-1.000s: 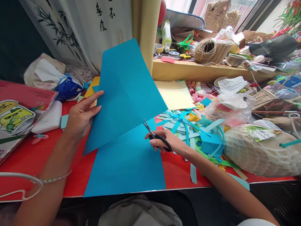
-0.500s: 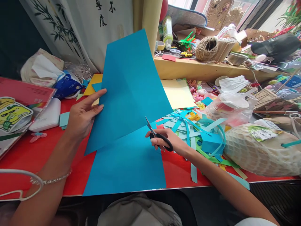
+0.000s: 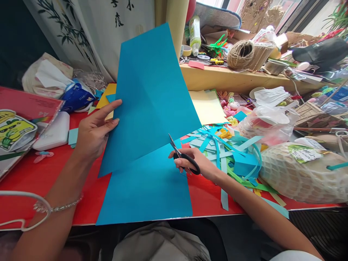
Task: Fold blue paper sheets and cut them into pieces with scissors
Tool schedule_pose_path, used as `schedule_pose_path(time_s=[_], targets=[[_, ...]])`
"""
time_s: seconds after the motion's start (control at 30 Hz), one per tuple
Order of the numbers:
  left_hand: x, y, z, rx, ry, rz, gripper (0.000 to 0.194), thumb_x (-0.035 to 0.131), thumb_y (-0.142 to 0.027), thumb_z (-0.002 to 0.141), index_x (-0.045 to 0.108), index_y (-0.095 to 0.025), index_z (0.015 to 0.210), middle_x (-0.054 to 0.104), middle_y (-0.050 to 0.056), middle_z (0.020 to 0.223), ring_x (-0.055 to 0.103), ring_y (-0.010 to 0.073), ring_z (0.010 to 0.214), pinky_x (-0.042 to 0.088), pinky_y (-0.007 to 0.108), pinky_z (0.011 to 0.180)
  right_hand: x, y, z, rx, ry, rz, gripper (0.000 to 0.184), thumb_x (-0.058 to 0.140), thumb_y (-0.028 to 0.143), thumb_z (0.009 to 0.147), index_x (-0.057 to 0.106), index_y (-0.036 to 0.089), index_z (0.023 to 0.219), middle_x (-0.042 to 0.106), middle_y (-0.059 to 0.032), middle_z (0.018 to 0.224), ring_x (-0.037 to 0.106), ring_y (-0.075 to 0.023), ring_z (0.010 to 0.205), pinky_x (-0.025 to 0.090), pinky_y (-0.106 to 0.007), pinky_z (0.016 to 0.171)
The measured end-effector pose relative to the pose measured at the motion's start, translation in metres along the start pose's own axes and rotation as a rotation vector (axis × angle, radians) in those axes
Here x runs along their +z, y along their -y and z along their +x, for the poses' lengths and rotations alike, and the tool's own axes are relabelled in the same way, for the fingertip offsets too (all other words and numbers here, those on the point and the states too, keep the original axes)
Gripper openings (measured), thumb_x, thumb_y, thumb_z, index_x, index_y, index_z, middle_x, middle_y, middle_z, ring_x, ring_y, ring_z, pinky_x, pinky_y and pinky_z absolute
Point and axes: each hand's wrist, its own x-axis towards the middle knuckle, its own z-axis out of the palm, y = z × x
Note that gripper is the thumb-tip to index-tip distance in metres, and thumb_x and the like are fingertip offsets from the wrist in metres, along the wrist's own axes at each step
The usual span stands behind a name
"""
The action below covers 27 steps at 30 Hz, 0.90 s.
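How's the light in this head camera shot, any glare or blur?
In the head view, the window is bright, near white in places; the upper left corner falls dark; the raised blue sheet shows faint, uneven shading; the scissors look fairly crisp; small lettering on the netted package's label is too soft to read.

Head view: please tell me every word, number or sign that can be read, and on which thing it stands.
"A4", upside down: pink packet.
"痕", probably: white curtain; other characters there are cut off or unclear.
White case: faint marking, too blurred.
Label on netted bundle: too blurred.
Blue pack and bottle: too small.
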Motion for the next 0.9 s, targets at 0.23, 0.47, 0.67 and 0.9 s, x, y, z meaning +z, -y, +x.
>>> schedule_pose_path(time_s=[0.23, 0.47, 0.67, 0.9], targets=[[-0.0019, 0.0017, -0.0006, 0.004, -0.012, 0.001, 0.041, 0.068, -0.008, 0.076, 0.065, -0.022, 0.115, 0.059, 0.001, 0.130, 0.041, 0.0321, 0.130, 0.050, 0.046, 0.097, 0.0001, -0.0015, -0.0005, -0.022, -0.002, 0.002, 0.031, 0.065, 0.045, 0.079, 0.064, 0.016, 0.089, 0.055, 0.0003, 0.067, 0.053, -0.0092, 0.058, 0.037, -0.019, 0.049], [-0.0035, 0.0037, -0.0002, 0.018, -0.022, 0.015, 0.043, 0.069, -0.007, 0.075, 0.066, -0.022, 0.115, 0.060, 0.000, 0.128, 0.044, 0.0314, 0.128, 0.042, 0.048, 0.103, 0.0001, -0.0028, 0.0003, -0.026, 0.001, 0.006, 0.031, 0.065, 0.046, 0.079, 0.064, 0.016, 0.087, 0.055, 0.0004, 0.067, 0.053, -0.0092, 0.057, 0.037, -0.019, 0.047], [-0.0038, 0.0028, 0.0004, 0.018, -0.031, 0.004, 0.043, 0.073, -0.012, 0.072, 0.067, -0.022, 0.113, 0.062, 0.001, 0.126, 0.046, 0.0324, 0.126, 0.046, 0.047, 0.100, 0.0011, -0.0028, 0.0003, -0.019, -0.019, 0.015, 0.032, 0.067, 0.046, 0.077, 0.064, 0.016, 0.087, 0.055, 0.0010, 0.065, 0.052, -0.0090, 0.056, 0.037, -0.020, 0.048], [-0.0005, -0.0004, 0.0003, -0.002, -0.055, -0.011, 0.043, 0.075, -0.013, 0.071, 0.067, -0.022, 0.112, 0.062, 0.003, 0.126, 0.049, 0.0319, 0.124, 0.042, 0.050, 0.104, 0.0020, -0.0041, 0.0004, -0.044, -0.033, 0.037, 0.034, 0.070, 0.047, 0.073, 0.065, 0.016, 0.088, 0.053, 0.0023, 0.060, 0.051, -0.0095, 0.053, 0.038, -0.022, 0.050]])
